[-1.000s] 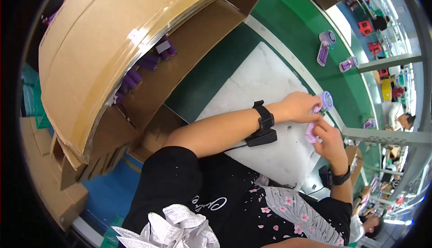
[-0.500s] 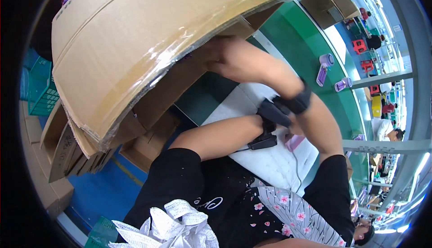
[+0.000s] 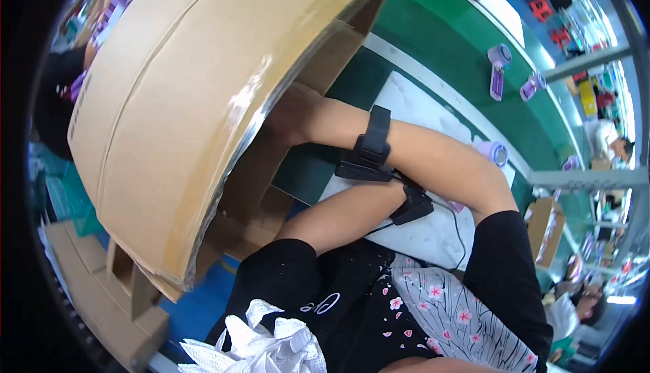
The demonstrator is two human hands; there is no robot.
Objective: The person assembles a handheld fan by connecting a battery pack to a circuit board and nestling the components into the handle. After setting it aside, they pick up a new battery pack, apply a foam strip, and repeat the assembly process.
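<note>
A large brown cardboard box (image 3: 176, 102) fills the left, its flap curving over the opening. My right arm crosses over from the right and reaches into the box. Only the back of my right hand (image 3: 292, 112) shows at the flap's edge, with its fingers hidden inside. A black strap (image 3: 371, 148) sits on that wrist. My left forearm lies beneath it over the white mat (image 3: 420, 95). Its black wristband (image 3: 413, 205) is visible, but the hand is hidden under my right arm. A small lilac item (image 3: 493, 151) lies on the mat just past my right arm.
Two lilac handheld devices (image 3: 499, 63) (image 3: 531, 86) lie on the green table (image 3: 413, 31) beyond the mat. Flattened cardboard (image 3: 101, 305) is stacked at lower left over a blue floor. Crumpled white material (image 3: 261, 346) rests on my lap. Other people (image 3: 609, 144) work at the far right.
A second ago both hands held a lilac item over the mat. Since then my right arm has swung left into the cardboard box, and my left hand has dropped under it.
</note>
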